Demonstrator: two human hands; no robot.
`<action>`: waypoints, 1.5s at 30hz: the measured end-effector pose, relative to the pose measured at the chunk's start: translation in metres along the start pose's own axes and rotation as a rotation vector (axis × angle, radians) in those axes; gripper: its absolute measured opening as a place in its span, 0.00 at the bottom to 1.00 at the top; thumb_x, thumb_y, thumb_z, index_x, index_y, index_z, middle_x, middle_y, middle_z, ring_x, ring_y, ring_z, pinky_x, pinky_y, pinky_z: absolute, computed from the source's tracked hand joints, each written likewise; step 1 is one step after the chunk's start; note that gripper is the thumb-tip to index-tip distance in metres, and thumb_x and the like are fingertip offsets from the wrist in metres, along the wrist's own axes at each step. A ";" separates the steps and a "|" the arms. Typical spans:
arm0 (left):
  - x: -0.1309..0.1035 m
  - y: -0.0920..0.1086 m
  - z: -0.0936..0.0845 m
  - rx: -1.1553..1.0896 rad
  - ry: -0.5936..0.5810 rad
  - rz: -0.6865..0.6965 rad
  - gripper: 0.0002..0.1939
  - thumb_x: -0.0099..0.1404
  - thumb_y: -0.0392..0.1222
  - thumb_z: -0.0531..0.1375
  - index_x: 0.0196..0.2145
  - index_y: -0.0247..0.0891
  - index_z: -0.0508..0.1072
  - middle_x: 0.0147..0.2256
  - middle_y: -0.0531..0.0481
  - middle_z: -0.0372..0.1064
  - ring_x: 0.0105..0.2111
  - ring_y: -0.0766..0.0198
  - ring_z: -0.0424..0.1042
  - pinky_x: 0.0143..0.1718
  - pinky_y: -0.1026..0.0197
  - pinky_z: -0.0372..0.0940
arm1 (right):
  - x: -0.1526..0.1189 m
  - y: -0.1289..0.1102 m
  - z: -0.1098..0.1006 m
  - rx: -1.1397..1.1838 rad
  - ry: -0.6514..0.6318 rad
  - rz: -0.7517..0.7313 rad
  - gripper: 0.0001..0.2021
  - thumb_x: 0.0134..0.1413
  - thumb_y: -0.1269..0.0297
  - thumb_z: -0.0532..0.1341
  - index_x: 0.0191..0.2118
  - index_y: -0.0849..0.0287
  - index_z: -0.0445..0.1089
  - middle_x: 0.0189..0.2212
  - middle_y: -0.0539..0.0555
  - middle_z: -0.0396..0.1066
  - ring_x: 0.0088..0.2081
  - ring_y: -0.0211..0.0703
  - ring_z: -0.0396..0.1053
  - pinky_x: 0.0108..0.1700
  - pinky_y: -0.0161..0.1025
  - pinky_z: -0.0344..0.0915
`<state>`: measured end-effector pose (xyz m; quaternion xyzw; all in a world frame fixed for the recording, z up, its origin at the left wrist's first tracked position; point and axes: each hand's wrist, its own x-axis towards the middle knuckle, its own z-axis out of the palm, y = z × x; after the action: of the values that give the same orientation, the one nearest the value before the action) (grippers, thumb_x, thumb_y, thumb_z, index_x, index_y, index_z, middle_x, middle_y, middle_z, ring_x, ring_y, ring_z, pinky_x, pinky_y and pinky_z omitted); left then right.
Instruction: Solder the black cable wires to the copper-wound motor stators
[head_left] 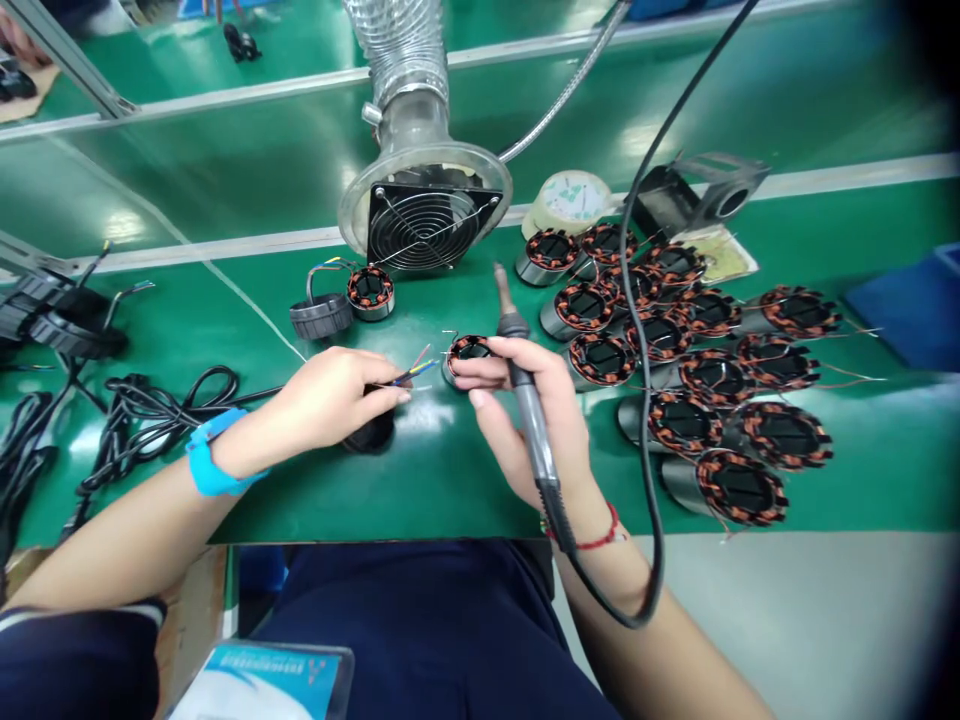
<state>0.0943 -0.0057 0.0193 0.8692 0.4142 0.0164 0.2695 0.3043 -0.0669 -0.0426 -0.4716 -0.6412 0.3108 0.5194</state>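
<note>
A small copper-wound stator stands on the green workbench in front of you, between your two hands, its wound end facing up. The fingertips of your right hand overlap its near right side; whether they pinch it cannot be told. That same hand grasps a soldering iron, its tip pointing away from you, beyond the stator and clear of it. Your left hand pinches the coloured wires at the end of a black cable, their ends just left of the stator. A black cap sits beneath that hand.

Farther back, a second stator stands beside a ridged black cap, in front of a round-grilled fan under a silver flexible duct. To your right is a cluster of larger stators; to your left, coiled black cables.
</note>
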 end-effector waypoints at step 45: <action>0.005 0.011 0.010 -0.652 0.017 -0.096 0.13 0.69 0.46 0.53 0.35 0.36 0.71 0.33 0.50 0.73 0.34 0.65 0.70 0.38 0.63 0.63 | 0.010 -0.002 0.030 0.043 0.132 -0.128 0.18 0.59 0.69 0.59 0.52 0.49 0.57 0.33 0.47 0.70 0.33 0.40 0.73 0.37 0.44 0.74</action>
<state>0.1082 -0.0122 0.0148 0.7165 0.4299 0.1426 0.5306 0.2746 -0.0561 -0.0449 -0.4379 -0.6276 0.2588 0.5894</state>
